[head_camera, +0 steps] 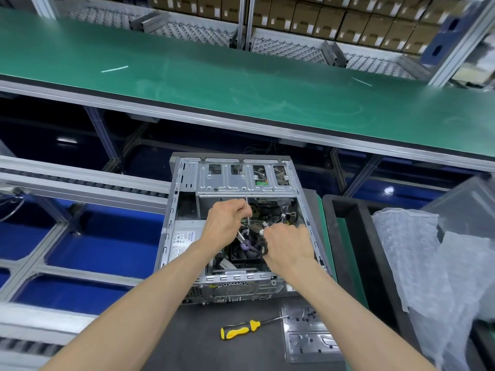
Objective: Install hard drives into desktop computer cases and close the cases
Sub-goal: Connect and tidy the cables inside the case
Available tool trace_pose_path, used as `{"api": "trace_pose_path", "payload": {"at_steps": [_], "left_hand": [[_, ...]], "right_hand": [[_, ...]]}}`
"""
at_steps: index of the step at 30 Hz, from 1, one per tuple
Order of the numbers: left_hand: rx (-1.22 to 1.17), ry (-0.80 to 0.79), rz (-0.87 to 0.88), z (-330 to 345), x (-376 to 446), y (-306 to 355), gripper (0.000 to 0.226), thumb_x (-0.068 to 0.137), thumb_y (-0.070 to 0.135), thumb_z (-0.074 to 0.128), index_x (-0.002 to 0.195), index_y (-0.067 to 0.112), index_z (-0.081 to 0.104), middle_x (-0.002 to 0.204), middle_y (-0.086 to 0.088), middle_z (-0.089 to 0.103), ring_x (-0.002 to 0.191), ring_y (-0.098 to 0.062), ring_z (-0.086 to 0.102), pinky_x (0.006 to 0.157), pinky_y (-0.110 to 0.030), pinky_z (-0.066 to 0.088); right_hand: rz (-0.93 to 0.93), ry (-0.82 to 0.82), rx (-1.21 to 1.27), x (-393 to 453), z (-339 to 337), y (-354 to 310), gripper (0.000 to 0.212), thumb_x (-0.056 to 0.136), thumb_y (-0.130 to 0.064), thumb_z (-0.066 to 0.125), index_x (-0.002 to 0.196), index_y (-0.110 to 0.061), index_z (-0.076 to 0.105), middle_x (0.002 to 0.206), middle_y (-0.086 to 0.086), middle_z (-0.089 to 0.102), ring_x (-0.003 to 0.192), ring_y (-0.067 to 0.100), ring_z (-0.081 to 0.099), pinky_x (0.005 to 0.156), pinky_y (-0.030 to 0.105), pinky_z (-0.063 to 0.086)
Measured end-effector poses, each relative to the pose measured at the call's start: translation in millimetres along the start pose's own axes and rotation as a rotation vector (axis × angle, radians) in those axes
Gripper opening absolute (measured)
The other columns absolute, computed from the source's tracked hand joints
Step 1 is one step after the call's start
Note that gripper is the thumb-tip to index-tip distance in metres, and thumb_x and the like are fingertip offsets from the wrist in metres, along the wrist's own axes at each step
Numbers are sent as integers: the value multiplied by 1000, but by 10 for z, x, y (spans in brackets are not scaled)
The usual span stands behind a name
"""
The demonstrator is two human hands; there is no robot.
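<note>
Both hands (257, 231) (curled) on cables (247, 234)

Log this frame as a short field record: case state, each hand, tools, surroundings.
case: open grey metal desktop computer case lying on its side, side panel off, no hard drive identifiable
left hand: left hand inside the case, pinching a thin white cable tie
right hand: right hand gripping bundled cables above the fan
tool: yellow-and-black screwdriver lying untouched on the dark bench
nearby: clear plastic screw tray, bubble wrap, green conveyor belt

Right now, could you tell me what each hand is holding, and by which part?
Left hand pinches a white cable tie by its tail; right hand grips the cable bundle.
</note>
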State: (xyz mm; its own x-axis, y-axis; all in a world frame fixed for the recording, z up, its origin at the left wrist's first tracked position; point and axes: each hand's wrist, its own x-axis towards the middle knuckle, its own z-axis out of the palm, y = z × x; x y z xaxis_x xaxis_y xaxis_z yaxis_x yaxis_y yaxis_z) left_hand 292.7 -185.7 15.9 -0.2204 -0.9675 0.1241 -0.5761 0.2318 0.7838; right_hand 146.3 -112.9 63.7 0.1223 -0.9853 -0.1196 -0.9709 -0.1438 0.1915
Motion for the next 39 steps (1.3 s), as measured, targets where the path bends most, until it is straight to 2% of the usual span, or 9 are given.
{"api": "trace_pose_path", "payload": {"at_steps": [3,7,11,17,24,28,31,34,39], "left_hand": [[-165,-31,-107,-8,-15,30,25,99,13,58,75,10,62,83,-2,69,65,-14,74,57,-31,53],[-275,44,-151,-71,-44,62,23,100,13,55,78,9,64,77,-7,69,64,-13,75,57,-43,57],[-333,54,-152,-124,-89,76,25,100,9,52,78,9,64,79,-3,74,69,-14,75,63,-34,60],[-292,-18,-113,-153,-207,68,22,100,14,59,87,22,74,71,0,73,62,-15,71,60,-19,54],[-202,-29,-41,-192,-492,44,10,92,13,72,87,20,78,67,7,73,59,-4,67,61,-10,48],[-247,13,-26,-273,-598,73,13,92,8,71,89,21,69,75,3,71,66,-11,71,64,-17,54],[-200,51,-14,-282,-700,93,18,93,5,68,86,22,67,84,4,71,67,-7,71,59,-15,51],[-107,128,135,-263,-905,126,13,92,2,68,91,15,71,89,8,68,67,-2,68,60,-10,47],[95,240,560,-186,-1446,87,7,86,1,70,92,3,74,88,-2,68,79,-9,61,70,-18,51]], "right_hand": [[24,-10,31,3,62,9,7,92,-17,53,90,-23,52,96,0,66,89,26,66,67,36,32],[97,70,140,-17,181,73,10,89,-14,49,83,-21,45,91,2,67,80,26,67,64,33,34],[139,155,270,-1,263,210,10,83,-14,50,87,-17,41,83,1,59,71,25,57,75,39,33],[157,256,473,-66,377,310,23,80,2,49,83,-18,37,72,-8,36,59,16,31,68,37,24],[155,402,744,-157,286,305,28,82,11,46,79,-14,34,69,-8,30,59,12,28,52,29,14],[89,480,788,-279,117,311,28,81,8,48,84,-17,35,77,-3,37,67,21,34,57,34,19],[117,477,840,-455,66,302,26,82,-2,54,79,-22,38,71,-7,39,62,17,36,55,35,26],[234,420,932,-652,65,283,22,81,-15,62,69,-21,45,58,-6,45,53,12,37,53,31,31],[209,333,1174,-1018,205,241,52,85,-21,70,54,-28,29,45,-13,36,48,6,29,49,21,24]]}}
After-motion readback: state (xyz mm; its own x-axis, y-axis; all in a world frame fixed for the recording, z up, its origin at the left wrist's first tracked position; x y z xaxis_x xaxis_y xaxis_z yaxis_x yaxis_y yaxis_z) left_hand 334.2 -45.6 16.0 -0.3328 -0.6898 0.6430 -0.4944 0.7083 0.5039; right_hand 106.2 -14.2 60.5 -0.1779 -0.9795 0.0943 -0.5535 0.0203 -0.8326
